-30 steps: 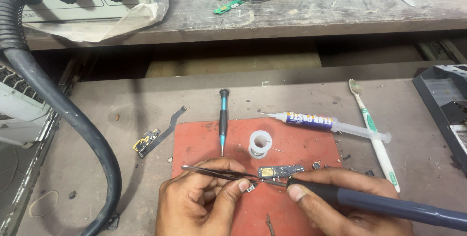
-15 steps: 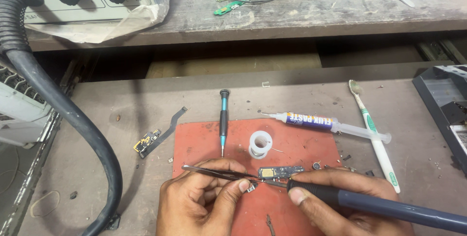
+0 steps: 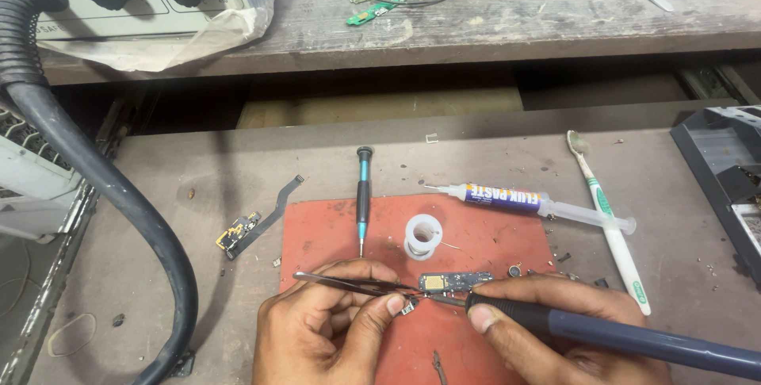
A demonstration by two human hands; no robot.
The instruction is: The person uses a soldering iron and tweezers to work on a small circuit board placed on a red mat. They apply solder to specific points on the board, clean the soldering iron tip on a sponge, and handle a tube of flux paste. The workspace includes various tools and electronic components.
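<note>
Low in the frame, your left hand (image 3: 325, 337) pinches the tweezers (image 3: 357, 283) shut, their tips on the small circuit board (image 3: 453, 280) at centre-bottom of the red mat (image 3: 333, 230), while your right hand (image 3: 555, 329) grips the soldering iron (image 3: 618, 336) with its tip touching the board's left end. The risk (judging from how little holds that board) is that a push from the iron skids it out from under the tweezers, or lingering heat lifts a pad. The solder spool (image 3: 422, 237) and screwdriver (image 3: 363, 195) lie just above, near enough to be nudged.
</note>
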